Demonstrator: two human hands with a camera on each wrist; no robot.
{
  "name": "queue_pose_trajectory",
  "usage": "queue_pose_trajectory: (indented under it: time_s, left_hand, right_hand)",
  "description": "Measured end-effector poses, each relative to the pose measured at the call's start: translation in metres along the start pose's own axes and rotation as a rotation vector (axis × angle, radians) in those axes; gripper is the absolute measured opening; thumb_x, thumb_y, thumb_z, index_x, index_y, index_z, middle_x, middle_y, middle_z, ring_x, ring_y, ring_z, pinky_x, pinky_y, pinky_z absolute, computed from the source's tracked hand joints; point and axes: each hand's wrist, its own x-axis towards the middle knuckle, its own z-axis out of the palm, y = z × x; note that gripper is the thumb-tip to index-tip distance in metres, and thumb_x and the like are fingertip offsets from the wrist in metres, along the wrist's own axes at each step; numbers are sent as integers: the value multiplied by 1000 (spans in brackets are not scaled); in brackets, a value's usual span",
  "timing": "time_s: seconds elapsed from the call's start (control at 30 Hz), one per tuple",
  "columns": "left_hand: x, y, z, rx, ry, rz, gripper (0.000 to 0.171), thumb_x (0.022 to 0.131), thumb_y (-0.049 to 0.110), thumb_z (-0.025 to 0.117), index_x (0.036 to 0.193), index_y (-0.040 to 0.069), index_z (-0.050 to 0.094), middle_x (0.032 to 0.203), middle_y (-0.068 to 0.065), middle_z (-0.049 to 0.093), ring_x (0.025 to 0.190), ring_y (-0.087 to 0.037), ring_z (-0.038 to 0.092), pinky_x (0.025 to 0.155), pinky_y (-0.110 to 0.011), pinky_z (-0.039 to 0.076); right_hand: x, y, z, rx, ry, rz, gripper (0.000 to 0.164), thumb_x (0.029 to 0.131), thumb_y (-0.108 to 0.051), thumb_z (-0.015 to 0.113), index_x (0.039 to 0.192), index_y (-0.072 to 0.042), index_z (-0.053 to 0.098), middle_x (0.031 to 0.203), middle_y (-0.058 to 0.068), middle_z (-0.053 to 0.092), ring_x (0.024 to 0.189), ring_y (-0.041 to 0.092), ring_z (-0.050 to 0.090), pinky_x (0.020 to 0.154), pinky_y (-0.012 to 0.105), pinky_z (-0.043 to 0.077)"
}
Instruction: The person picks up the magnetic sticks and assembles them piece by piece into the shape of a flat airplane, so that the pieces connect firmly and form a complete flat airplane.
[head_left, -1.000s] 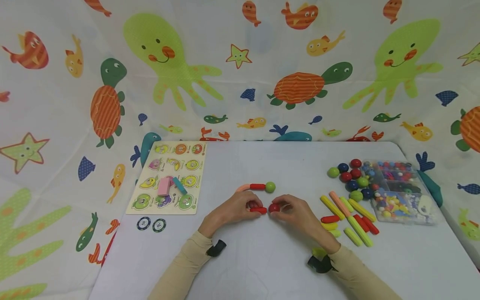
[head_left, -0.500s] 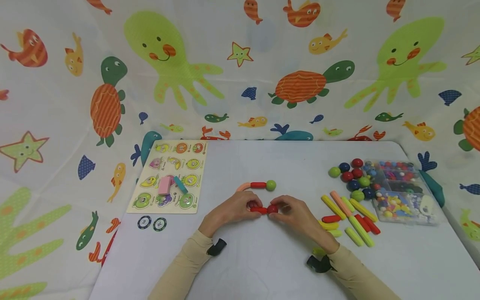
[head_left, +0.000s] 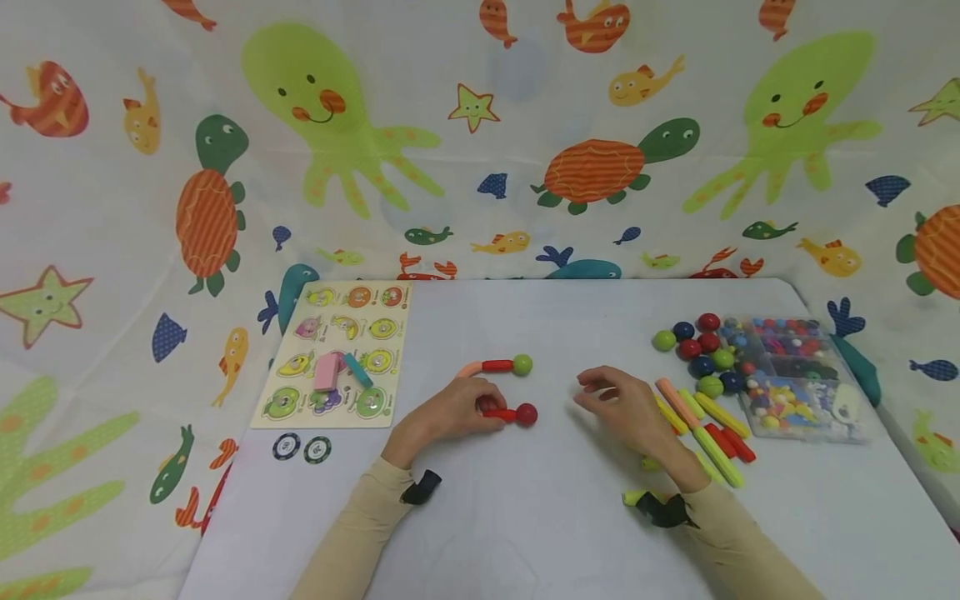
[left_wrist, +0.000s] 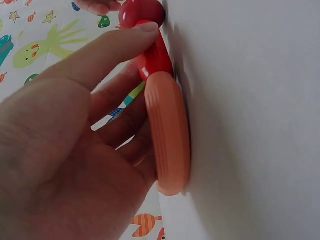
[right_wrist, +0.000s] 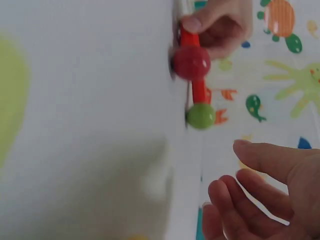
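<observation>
My left hand [head_left: 448, 413] pinches a red toy stick [left_wrist: 159, 55] between thumb and fingers, low over the white tabletop. A red ball [head_left: 527, 414] sits at the stick's right end. At its other end an orange stick [left_wrist: 171, 132] lies along the table beside my palm. Just behind stands a similar row: a light orange curved piece [head_left: 470, 368], a red stick [head_left: 497, 366] and a green ball [head_left: 522, 364]. My right hand [head_left: 633, 417] hovers to the right, fingers loosely bent, holding nothing.
Yellow, green, red and orange sticks [head_left: 716, 454] lie near my right forearm. Behind them are several coloured balls [head_left: 701, 365] and a clear compartment box [head_left: 810, 437] of beads. At left lie a fruit puzzle board [head_left: 315, 350] with pink and teal blocks, and two chips [head_left: 317, 450].
My right hand brought the red ball against the red stick's end, let go and moved off to the right. My left hand keeps its grip, shifted slightly left.
</observation>
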Motion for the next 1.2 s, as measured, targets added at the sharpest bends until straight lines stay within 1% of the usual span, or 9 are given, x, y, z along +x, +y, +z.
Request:
queue_pose_trajectory:
  time_s: [0.13,0.33,0.47,0.57,0.7,0.8,0.93,1.07,1.2]
  left_hand:
    - [0,-1,-1,-4,-11,-12,15,86,19,81,100,17,75,89,7,67,83,-10,60,76,-24,50]
    - [-2,-2,-4,7,-17,-20,15,87,20,81,100,18,74,89,8,66,85,-9,59,77,-24,50]
    - [-2,-2,-6,9,-13,-29,15,86,20,82,100,19,74,88,9,66,84,-9,59,77,-25,49]
    - [-2,-2,-7,-6,-18,-30,15,86,18,82,100,19,74,88,8,66,83,-10,59,76,-26,50]
    - [-1,-1,-7,-12,-21,-28,16,86,19,82,100,19,74,87,9,66,81,-11,60,75,-25,50]
    - [-1,-1,-8,-9,-6,-28,16,86,22,82,100,19,74,87,9,66,82,-12,61,75,-25,50]
    - [-1,-1,-9,-28,23,-35,18,88,27,81,102,18,74,90,10,66,87,-12,61,78,-25,51]
    - [0,-1,-8,-59,85,-45,19,91,29,78,106,19,73,94,10,65,90,-12,60,80,-26,52]
    - [3,0,-11,-70,194,-44,20,92,27,76,109,17,73,99,8,66,93,-14,60,85,-32,54]
  right_hand:
    - [-4,13,-19,-49,63,36,37,93,-34,74,122,-12,69,109,3,74,97,19,69,83,21,55]
    - [-12,33,-44,-69,156,42,32,95,-25,73,121,-7,69,111,11,74,97,24,69,79,8,49]
    - [-20,43,-56,-81,201,45,31,95,-25,73,120,-8,69,107,9,75,94,20,69,78,4,46]
    - [-28,49,-62,-108,209,41,30,95,-28,73,119,-9,70,107,7,75,93,15,68,78,5,46]
    - [-39,56,-69,-139,177,9,27,96,-24,71,119,-9,70,108,7,75,92,12,67,78,7,47]
    - [-45,60,-74,-152,142,-26,23,95,-17,72,117,-9,71,105,7,75,86,11,67,74,12,50]
    - [-53,63,-75,-177,84,-77,20,92,-10,75,112,-11,73,100,1,75,83,8,66,72,19,54]
    - [-57,66,-70,-199,5,-112,24,89,-6,77,112,-13,74,99,-4,75,86,8,67,75,23,56]
    - [-58,67,-66,-211,-29,-139,27,86,-4,79,111,-14,74,97,-5,75,87,9,68,73,25,55]
